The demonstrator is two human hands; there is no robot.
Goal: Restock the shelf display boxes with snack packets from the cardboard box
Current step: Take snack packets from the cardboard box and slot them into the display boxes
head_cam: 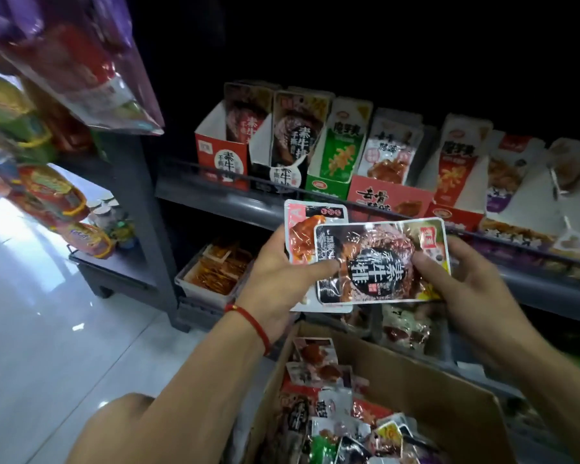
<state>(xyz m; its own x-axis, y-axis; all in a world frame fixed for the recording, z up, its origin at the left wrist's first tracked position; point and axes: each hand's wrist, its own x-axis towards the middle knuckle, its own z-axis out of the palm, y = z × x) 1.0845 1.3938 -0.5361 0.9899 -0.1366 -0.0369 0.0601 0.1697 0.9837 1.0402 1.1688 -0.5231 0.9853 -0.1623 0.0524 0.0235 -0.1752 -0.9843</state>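
My left hand (pixel 278 279) and my right hand (pixel 466 283) together hold two snack packets in front of the shelf. The front one is a black packet (pixel 379 259) with a meat picture, pinched at both ends. Behind it lies a red-and-white packet (pixel 302 229), held by the left hand. Below them stands the open cardboard box (pixel 426 390), full of mixed snack packets (pixel 335 410). On the shelf above stand display boxes: a red one (pixel 220 155), a black one (pixel 282 142), a green one (pixel 332 162), a pink one (pixel 389 195) and more to the right.
A metal rail (pixel 533 283) runs along the shelf's front edge. A tray of orange packets (pixel 215 272) sits on the lower shelf at left. Hanging snack bags (pixel 64 61) crowd the upper left beside a dark shelf post. Glossy white floor (pixel 47 346) lies to the left.
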